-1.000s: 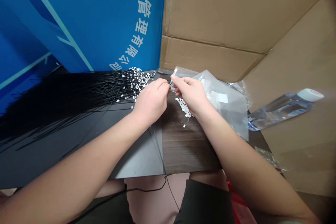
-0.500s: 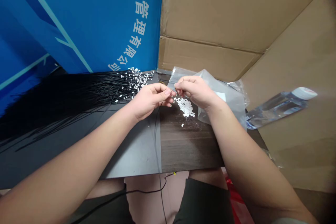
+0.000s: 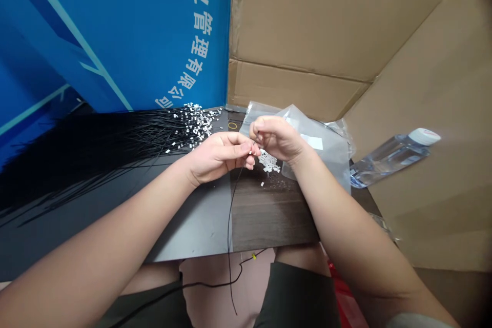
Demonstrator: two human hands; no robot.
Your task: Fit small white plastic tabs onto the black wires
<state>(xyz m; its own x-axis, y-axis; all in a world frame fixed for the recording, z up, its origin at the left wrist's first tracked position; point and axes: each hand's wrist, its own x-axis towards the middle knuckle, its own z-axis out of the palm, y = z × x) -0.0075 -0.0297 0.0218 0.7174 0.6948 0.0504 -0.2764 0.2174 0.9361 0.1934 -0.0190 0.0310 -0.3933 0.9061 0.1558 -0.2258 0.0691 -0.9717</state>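
Black wire [image 3: 229, 215]: near the centre of the frame, its upper part is between your two hands; from there it hangs past the surface's near edge to the bottom centre.
Your left hand [image 3: 220, 158]: thumb and fingertips pinched closed on the wire; a small white bit shows at the tips.
Your right hand [image 3: 280, 137]: fingers curled, thumb and index closed on the wire's upper part.
White pieces [image 3: 268, 162]: heaped just below your hands, one lying apart.
Surface [image 3: 269, 220]: dark wood grain, grey to the left.
Wire bundle [image 3: 96, 138]: spread across the left of the frame, white tips toward the centre.
Plastic bags [image 3: 330, 151]: right of centre, behind your right hand.
Bottle [image 3: 395, 159]: tilted, right of the frame.
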